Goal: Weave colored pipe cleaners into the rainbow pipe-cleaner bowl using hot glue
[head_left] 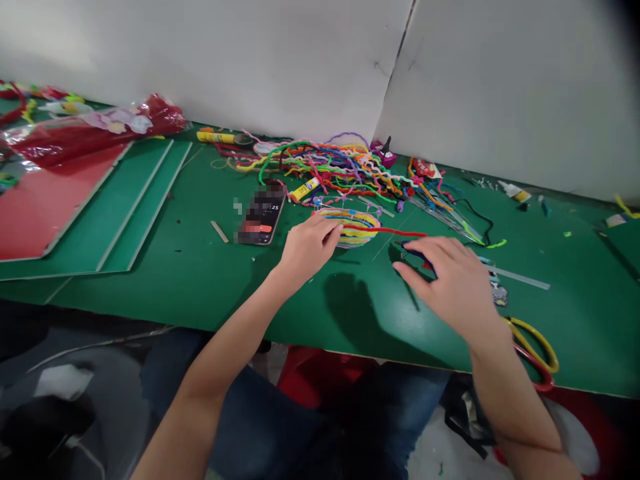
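One green table (200, 267): is carrying all the work, with white wall panels (300, 60) standing behind it.
Boards (75, 200): are lying stacked at the far left, red over green.
Pipe-cleaner pile (340, 167): is lying tangled against the panels, just behind the coil.
Right hand (450, 280): is hovering palm down near the red stem's free end, fingers curled over a dark strand; whether they are clamping it cannot be told.
Left hand (306, 248): is resting on the table, fingers drawn together and pinching the coil's left rim.
Phone (261, 215): is lying just left of the coil.
Coil (356, 227): is lying flat between pile and hands, in multicoloured rings.
Scissors (537, 353): are lying at the near edge, beside the right wrist.
Red stem (395, 231): is running from the coil toward the right hand.
Step in hand: judging by the hold, the red stem is being wound onto the coil.
Next move: is calling for a steady pinch at the rim and the stem kept taut and flat.
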{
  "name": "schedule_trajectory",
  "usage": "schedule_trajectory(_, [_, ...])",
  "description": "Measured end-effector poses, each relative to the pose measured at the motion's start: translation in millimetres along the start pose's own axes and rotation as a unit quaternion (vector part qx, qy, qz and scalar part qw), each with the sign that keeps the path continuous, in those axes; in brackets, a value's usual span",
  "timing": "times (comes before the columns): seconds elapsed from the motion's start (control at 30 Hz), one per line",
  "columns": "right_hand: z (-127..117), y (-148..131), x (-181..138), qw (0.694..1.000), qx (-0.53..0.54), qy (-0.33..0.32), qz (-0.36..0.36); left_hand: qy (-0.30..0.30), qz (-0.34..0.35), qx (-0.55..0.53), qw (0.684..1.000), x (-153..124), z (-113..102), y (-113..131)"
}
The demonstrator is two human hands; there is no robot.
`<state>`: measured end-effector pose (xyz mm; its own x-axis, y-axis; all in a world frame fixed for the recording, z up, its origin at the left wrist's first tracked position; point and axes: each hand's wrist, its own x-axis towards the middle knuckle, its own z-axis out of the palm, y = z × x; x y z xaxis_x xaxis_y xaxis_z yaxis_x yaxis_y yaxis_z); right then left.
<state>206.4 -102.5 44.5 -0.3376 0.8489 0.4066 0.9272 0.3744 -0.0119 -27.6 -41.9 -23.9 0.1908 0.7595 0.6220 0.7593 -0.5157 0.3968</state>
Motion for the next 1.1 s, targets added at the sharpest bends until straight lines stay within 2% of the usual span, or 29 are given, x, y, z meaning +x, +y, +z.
schedule_trajectory(0.1, [22, -4, 30, 0.996, 0.017, 0.055, -0.062, -0.005, -0.002, -0.007, 1.000, 0, 1, -1])
schedule_trajectory(0.27, [54, -7, 53, 0.996, 0.033, 0.042, -0.072, -0.038, -0.015, 0.004, 0.999, 1, -1, 0])
schedule_trajectory(0.37, [63, -9, 55, 0.997, 0.071, 0.026, -0.020, -0.043, -0.018, 0.014, 0.999, 2, -2, 0])
schedule_trajectory(0.47, [68, -10, 57, 0.986, 0.158, -0.005, 0.055, -0.040, -0.025, 0.015, 0.999, 3, -3, -1])
schedule_trajectory(0.6, [78, -2, 62, 0.939, 0.318, 0.001, 0.129, -0.036, -0.025, 0.009, 0.999, 4, -4, -3])
schedule_trajectory(0.7, [86, 9, 67, 0.906, 0.387, 0.019, 0.172, -0.032, -0.026, 0.005, 0.999, 5, -4, -6])
schedule_trajectory(0.9, [97, 24, 71, 0.893, 0.434, -0.048, 0.111, -0.036, -0.031, -0.013, 0.999, 7, -6, -7])
schedule_trajectory(1.1, [102, 21, 69, 0.910, 0.412, -0.031, 0.021, -0.027, -0.050, -0.006, 0.998, 7, -6, -10])
